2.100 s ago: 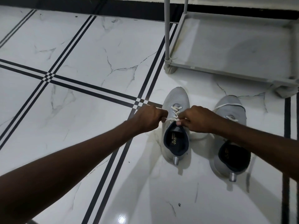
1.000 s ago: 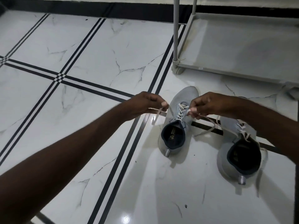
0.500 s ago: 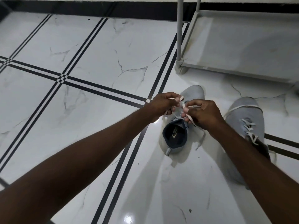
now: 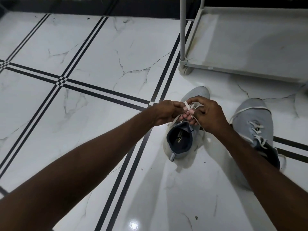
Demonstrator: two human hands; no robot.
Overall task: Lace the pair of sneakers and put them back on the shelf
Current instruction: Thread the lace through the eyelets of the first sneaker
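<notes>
Two grey sneakers stand on the white floor, toes pointing away from me. Over the tongue of the left sneaker (image 4: 179, 142) both hands meet. My left hand (image 4: 164, 112) pinches one end of its white lace (image 4: 187, 105), and my right hand (image 4: 206, 114) grips the other end, the two ends crossed between my fingers. My hands hide the laced part of this shoe. The right sneaker (image 4: 253, 120) stands to the right, its white lace loose over the toe, its heel hidden behind my right forearm.
A low grey shelf (image 4: 250, 72) on a small wheel stands just beyond the sneakers at the upper right, with a grey upright post (image 4: 182, 29) at its front left corner. Black double lines cross the marble floor tiles (image 4: 93, 52). A black skirting runs along the far wall.
My hands pulled the lace ends apart about a second ago, then came together over the left sneaker. Now the ends are crossed between my fingers. Both sneakers stay in place.
</notes>
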